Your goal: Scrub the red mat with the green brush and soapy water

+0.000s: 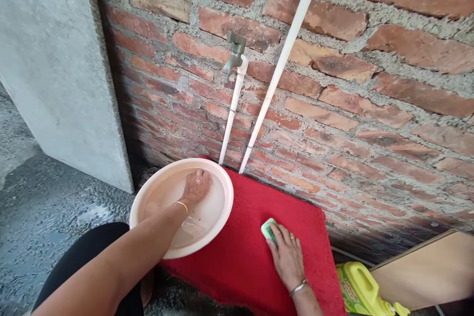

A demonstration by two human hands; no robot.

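On the red-covered bench (244,266), a pale-pink basin (227,200) sits at nine o'clock; the left hand (198,185) curls inside, any hold unclear. The right hand (290,259) grips a green soap-like bar (267,228) at the basin's three o'clock: best held flat, pressure even.

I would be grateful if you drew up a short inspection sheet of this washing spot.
Surface: red surface, set against the brick wall.
Job's things: pale basin on the left part, holding cloudy water; green bar to its right.
Clutter: yellow jug and tan board beyond the right end.
Hands: left hand curled inside the basin, contents hidden; right hand with fingers on the green bar, firmness of grip unclear.
Cables: nothing seen.
Surroundings: tap and white pipes on the wall; grey slab and wet floor at left.
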